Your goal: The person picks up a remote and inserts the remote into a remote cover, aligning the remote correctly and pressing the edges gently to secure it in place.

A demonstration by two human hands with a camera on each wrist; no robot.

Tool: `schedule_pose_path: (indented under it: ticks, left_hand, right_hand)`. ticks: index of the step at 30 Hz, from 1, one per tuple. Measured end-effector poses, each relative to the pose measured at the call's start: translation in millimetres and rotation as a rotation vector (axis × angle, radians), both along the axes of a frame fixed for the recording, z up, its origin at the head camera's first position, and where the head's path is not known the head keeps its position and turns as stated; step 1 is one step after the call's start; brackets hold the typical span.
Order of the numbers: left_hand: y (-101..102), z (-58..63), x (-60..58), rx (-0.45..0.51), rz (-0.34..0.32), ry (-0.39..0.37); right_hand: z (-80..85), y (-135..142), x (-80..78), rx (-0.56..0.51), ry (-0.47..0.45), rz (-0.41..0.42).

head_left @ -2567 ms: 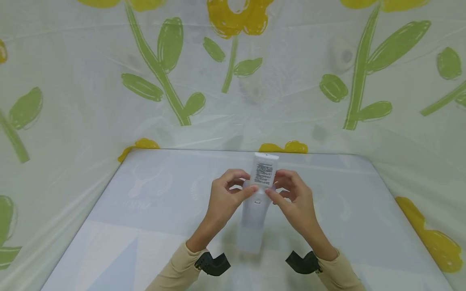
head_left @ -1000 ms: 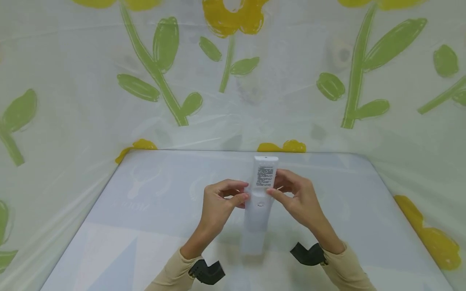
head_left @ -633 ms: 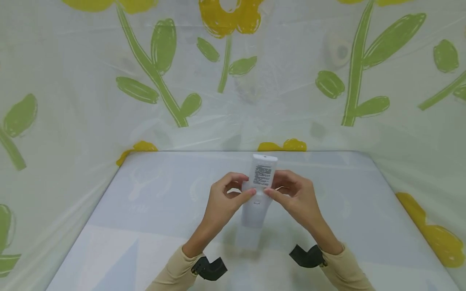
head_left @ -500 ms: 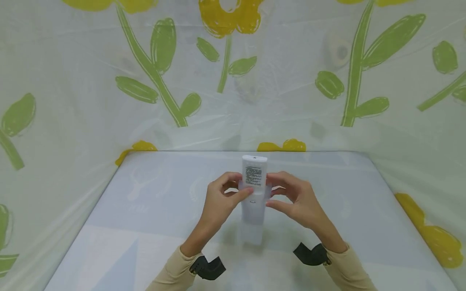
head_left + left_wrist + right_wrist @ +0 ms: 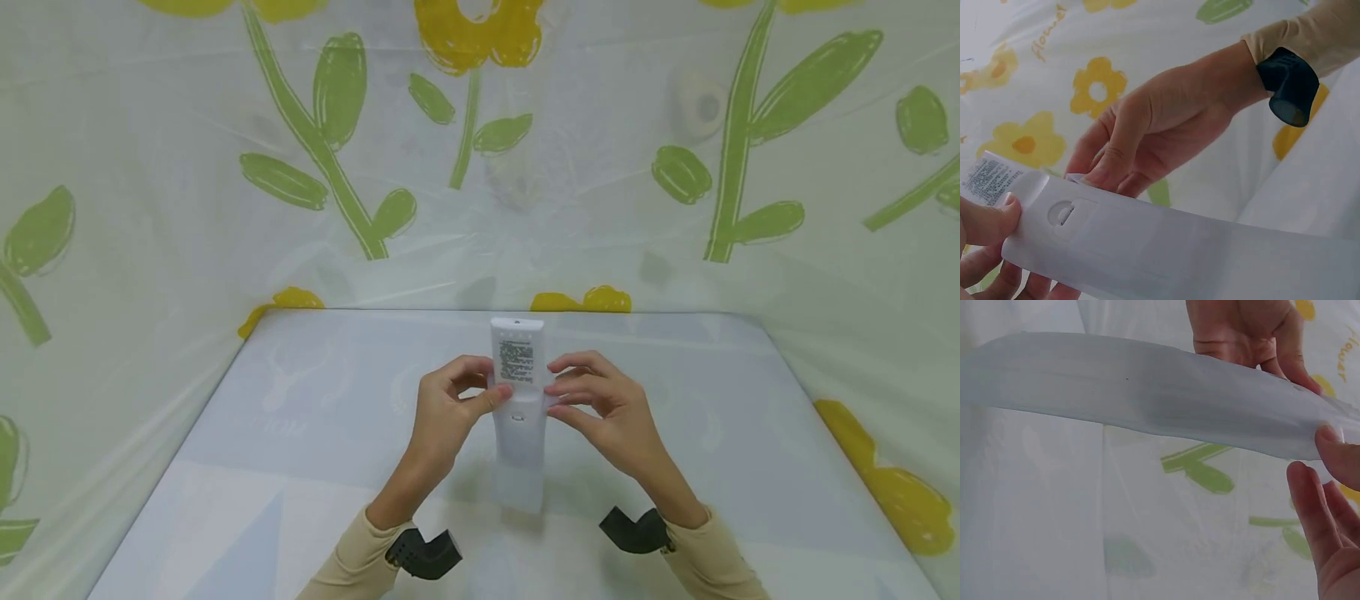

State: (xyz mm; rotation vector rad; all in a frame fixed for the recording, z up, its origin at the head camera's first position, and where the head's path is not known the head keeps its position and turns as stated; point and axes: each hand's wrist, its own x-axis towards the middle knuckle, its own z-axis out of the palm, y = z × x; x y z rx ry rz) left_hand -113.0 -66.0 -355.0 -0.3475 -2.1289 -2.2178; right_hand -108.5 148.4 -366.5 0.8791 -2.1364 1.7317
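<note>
A pale, blue-grey and white desk (image 5: pixel 712 500) fills the space in front of the person, its far edge running along a white curtain (image 5: pixel 585 208) printed with yellow flowers and green stems, which also rises beyond the left and right edges. Towards the near left corner a blue triangle (image 5: pixel 247 542) shows in the desk's surface pattern. Two black wrist mounts, the left mount (image 5: pixel 426 557) and the right mount (image 5: pixel 636 531), jut inward over the near part of the desk, each beside a beige cuff, with the lower end of a translucent pouch (image 5: pixel 519 454) hanging beyond and between them. The white remote control (image 5: pixel 519 364) stands steeply between the two hands, roughly midway between the desk's side edges, its small print facing the person and its top towards the far edge; its lower part is inside the pouch. The left hand (image 5: pixel 450 404) grips remote and pouch together, thumb laid on the face just below the print, where it covers part of the side, and fingers behind. The right hand (image 5: pixel 607 408) pinches the pouch's right side between thumb and fingertips, just beside the remote; whether the pouch's lower end touches the desk I can't tell from here
</note>
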Motion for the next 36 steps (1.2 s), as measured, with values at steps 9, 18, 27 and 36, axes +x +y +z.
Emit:
schedule_pose_path:
  ticks: [9, 18, 27, 36]
  left_hand:
    - [0.2, -2.2, 3.2, -0.084, 0.012, 0.045]
    - [0.5, 2.9, 3.7, -0.11, 0.029, 0.101]
    - [-1.1, 3.4, 3.0, -0.164, 0.018, 0.117]
    - [2.1, 1.2, 5.7, -0.134, 0.022, 0.122]
  right_hand:
    - [-1.8, -6.5, 3.0, 0.002, 0.106, -0.075]
    - [-1.6, -11.8, 3.9, -0.061, 0.171, -0.041]
    - [-0.9, -11.7, 2.2, -0.011, 0.135, -0.062]
    - [5.5, -8.9, 0.7, 0.039, 0.089, -0.087]
